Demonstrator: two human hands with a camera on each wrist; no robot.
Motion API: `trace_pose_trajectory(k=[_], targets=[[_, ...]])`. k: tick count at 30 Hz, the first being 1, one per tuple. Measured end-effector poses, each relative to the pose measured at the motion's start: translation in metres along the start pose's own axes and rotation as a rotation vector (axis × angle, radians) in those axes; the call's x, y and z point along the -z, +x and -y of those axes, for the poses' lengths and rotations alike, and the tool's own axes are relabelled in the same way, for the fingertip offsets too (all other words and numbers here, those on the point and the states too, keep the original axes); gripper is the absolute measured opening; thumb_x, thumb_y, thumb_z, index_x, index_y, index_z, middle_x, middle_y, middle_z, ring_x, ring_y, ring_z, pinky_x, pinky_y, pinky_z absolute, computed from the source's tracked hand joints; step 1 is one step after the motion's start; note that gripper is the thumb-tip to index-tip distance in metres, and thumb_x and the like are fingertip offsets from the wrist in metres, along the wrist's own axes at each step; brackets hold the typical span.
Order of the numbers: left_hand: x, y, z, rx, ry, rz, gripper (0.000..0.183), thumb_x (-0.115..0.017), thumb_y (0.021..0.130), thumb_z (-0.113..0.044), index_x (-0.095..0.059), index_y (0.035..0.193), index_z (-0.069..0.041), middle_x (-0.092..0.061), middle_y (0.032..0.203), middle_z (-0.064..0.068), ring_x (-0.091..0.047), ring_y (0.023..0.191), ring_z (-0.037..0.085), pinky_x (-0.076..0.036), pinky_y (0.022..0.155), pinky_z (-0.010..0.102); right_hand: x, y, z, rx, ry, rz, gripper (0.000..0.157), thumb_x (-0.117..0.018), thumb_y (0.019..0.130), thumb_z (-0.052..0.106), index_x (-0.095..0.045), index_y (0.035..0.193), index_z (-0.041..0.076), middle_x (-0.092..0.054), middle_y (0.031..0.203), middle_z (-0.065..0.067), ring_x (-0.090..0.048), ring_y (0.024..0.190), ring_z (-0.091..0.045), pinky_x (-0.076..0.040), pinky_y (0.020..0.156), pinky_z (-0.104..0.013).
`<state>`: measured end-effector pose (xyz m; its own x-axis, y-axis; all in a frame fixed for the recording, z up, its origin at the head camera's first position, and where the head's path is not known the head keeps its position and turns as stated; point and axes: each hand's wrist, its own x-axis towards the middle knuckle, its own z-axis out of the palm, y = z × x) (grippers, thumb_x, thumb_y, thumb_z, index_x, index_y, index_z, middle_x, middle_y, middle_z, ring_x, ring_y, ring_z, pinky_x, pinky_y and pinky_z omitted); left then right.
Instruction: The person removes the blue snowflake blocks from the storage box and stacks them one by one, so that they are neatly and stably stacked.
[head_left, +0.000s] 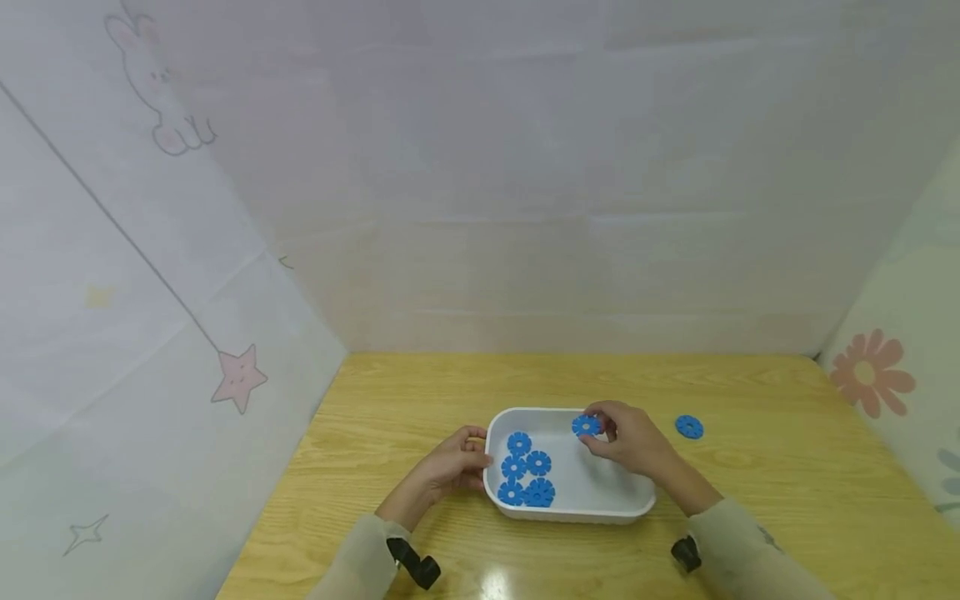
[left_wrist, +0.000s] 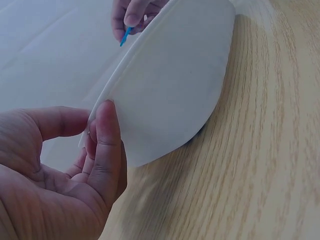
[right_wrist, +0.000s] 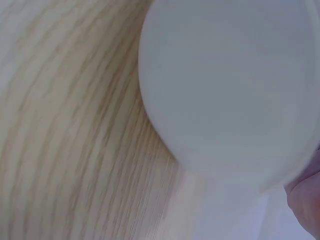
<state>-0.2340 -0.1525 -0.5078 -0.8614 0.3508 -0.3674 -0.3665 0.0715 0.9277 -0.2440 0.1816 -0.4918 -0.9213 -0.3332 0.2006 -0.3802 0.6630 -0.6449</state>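
Observation:
A white plastic tub [head_left: 600, 492] stands on the wooden table. My left hand [head_left: 452, 463] pinches its left rim between thumb and fingers; the left wrist view shows this grip [left_wrist: 75, 155] close up. Over the tub's far right part, my right hand [head_left: 628, 437] pinches a blue notched disc [head_left: 586, 426] between thumb and fingertips. In the left wrist view that disc [left_wrist: 125, 36] appears edge-on. Several similar blue discs [head_left: 513, 467] lie at the left end inside the tub, some overlapping. The right wrist view shows mainly the tub's outer wall [right_wrist: 225, 90], with a bit of hand at the right edge.
Another blue disc [head_left: 689, 427] lies on the table [head_left: 765, 467] to the right of the tub. Pale printed cloth [head_left: 525, 208] hangs behind the table and along both sides. Black wrist straps [head_left: 414, 563] sit over the sleeves.

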Motion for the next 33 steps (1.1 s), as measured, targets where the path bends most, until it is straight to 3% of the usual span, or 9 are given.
trace_pose_trajectory(k=[6, 11, 21, 33], targets=[[0.005, 0.001, 0.004, 0.002, 0.005, -0.008, 0.053, -0.068, 0.092, -0.004, -0.042, 0.137, -0.004, -0.057, 0.097, 0.007, -0.065, 0.074, 0.017, -0.059, 0.061, 0.027, 0.011, -0.009, -0.014, 0.082, 0.046, -0.118, 0.038, -0.083, 0.084, 0.021, -0.068, 0.115, 0.004, -0.055, 0.078, 0.007, -0.05, 0.067, -0.008, -0.045, 0.054, -0.021], [0.004, 0.0, 0.004, 0.001, 0.006, -0.001, 0.053, -0.067, 0.092, -0.004, -0.041, 0.138, -0.003, -0.057, 0.099, 0.008, -0.064, 0.074, 0.017, -0.06, 0.062, 0.027, 0.022, -0.017, -0.029, 0.096, 0.043, -0.178, 0.038, -0.083, 0.084, 0.015, -0.068, 0.116, 0.002, -0.056, 0.08, 0.007, -0.05, 0.068, -0.006, -0.047, 0.054, -0.021], [0.002, 0.003, 0.001, 0.003, 0.0, 0.021, 0.053, -0.065, 0.093, -0.002, -0.039, 0.139, -0.002, -0.058, 0.099, 0.008, -0.064, 0.07, 0.015, -0.059, 0.06, 0.026, 0.047, -0.033, -0.054, 0.006, -0.006, -0.223, 0.038, -0.08, 0.087, 0.017, -0.066, 0.118, 0.001, -0.059, 0.084, 0.002, -0.054, 0.072, -0.007, -0.051, 0.058, -0.021], [0.002, 0.002, 0.002, -0.007, -0.001, 0.026, 0.053, -0.066, 0.093, -0.003, -0.04, 0.139, -0.002, -0.06, 0.101, 0.01, -0.065, 0.072, 0.018, -0.06, 0.061, 0.026, 0.062, -0.043, -0.091, -0.106, -0.014, -0.239, 0.044, -0.075, 0.093, 0.028, -0.062, 0.127, 0.003, -0.066, 0.096, -0.006, -0.059, 0.08, -0.008, -0.055, 0.067, -0.021]])
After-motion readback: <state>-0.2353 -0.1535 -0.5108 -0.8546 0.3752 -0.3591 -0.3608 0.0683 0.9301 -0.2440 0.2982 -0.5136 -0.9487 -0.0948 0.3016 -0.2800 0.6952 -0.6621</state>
